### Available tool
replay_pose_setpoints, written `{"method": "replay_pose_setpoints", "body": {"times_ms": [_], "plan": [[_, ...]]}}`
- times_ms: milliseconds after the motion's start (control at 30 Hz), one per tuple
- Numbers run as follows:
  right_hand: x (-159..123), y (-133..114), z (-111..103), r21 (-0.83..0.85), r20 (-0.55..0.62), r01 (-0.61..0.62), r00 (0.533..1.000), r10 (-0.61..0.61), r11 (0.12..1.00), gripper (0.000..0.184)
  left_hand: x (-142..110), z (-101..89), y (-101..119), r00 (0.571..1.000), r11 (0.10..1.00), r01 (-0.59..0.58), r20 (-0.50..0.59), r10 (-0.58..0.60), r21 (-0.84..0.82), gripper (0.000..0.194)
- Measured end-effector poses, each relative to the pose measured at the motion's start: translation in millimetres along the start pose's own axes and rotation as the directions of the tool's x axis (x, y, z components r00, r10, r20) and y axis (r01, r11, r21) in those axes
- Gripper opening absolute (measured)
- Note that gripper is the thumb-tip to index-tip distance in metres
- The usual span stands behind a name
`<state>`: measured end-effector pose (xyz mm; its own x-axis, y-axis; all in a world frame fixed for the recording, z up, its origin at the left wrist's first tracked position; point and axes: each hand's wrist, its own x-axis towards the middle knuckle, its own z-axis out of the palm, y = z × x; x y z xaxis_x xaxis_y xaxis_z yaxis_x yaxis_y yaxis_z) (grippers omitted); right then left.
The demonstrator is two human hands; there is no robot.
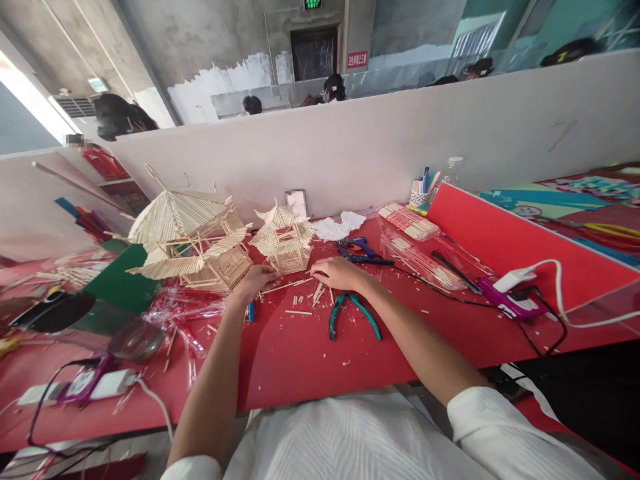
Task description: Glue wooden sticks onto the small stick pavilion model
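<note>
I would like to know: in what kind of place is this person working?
Probably a shared craft workshop: two stick houses stand on the red table, green pliers lie near short sticks, and other people's heads show beyond the white partition.

In front of you, a red-topped bench (300, 363) runs along a long white partition (360, 150); beyond, you see a patchy grey plaster wall (210, 33), a dark framed door (315, 57) and a lit green exit sign (313, 3).
</note>
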<state>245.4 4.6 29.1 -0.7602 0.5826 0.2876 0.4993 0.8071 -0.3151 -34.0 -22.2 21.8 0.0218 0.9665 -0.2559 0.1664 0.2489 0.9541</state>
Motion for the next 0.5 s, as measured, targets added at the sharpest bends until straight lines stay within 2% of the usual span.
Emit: {"method": "replay_pose_setpoints", "body": {"times_ms": [133, 367, 500], "plan": [[0.2, 0.7, 1.3, 0.009, 0.000, -0.017, 1.000, 0.017, 1.000, 0.022, 2.2, 1.4, -1.2, 1.000, 1.000, -0.009, 0.022, 0.009, -0.002, 0.032], [0.5, 3.2, 2.0, -0.038, -0.011, 0.002, 1.000, -0.003, 0.999, 0.023, 1.8, 7.8, -3.0, 0.999, 0.991, 0.050, 0.020, -0.048, -0.128, 0.029], [0.5, 3.0, 0.7, -0.045, -0.005, -0.004, 1.000, 0.004, 0.999, 0.024, 3.6, 9.1, -5.1, 0.999, 0.980, 0.029, -0.008, -0.032, -0.195, 0.022]]}}
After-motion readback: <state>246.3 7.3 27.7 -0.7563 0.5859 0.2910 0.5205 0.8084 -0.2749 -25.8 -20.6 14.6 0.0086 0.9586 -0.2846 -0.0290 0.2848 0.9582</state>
